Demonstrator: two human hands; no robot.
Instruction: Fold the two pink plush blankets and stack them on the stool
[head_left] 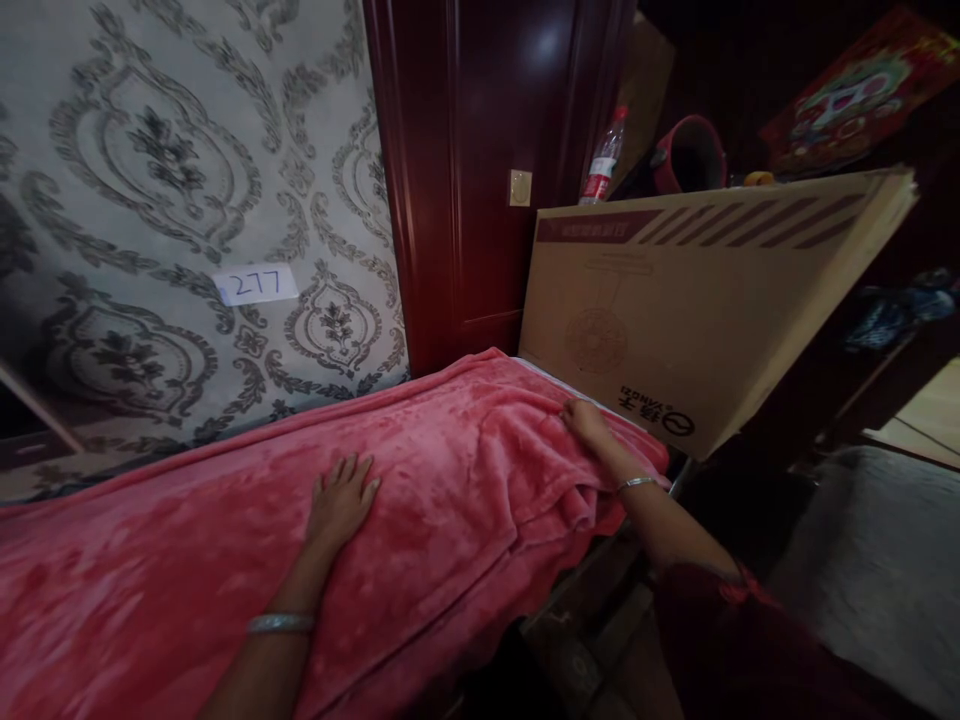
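A pink plush blanket (pixel 420 470) covers a long low surface in front of me, its far edge along the patterned wall. My left hand (pixel 341 500) lies flat on the blanket with its fingers spread, touching only the cloth. Towards the right end, my right hand (pixel 586 422) is closed on the blanket's edge, and the cloth around it is bunched into folds. A thin pale strip shows from under the cloth beyond that hand. The near side of the blanket hangs down in creases.
A large cardboard box (pixel 637 310) stands just past the blanket's right end. On it are a plastic bottle (pixel 600 165) and a pink round band (pixel 690 155). Behind rises a dark red wooden panel (pixel 480 150). A paper marked 277 (pixel 256 285) is on the wall. A grey padded seat (pixel 877 560) is at right.
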